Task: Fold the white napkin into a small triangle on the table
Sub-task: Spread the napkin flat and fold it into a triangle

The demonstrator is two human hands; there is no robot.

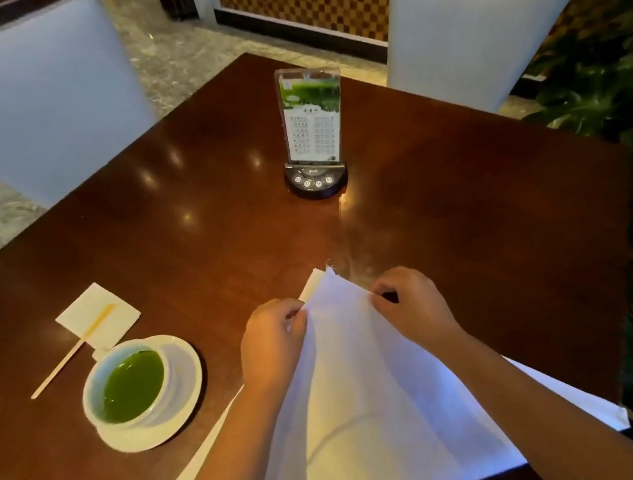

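The white napkin [363, 390] lies on the near part of the dark wooden table [220, 221], shaped as a large triangle with its tip pointing away from me. Its upper layer is lifted a little off the lower one near the tip. My left hand [273, 342] pinches the left edge of that upper layer just below the tip. My right hand [412, 307] pinches the right edge at the same height. Both forearms cross the lower corners of the cloth.
A white cup of green liquid [130, 385] on a saucer [183, 406] stands left of the napkin. Beyond it lie a small paper napkin [99, 315] and a wooden stirrer [65, 362]. A menu stand [312, 132] sits mid-table. Two white chairs [32, 102] face the far edges.
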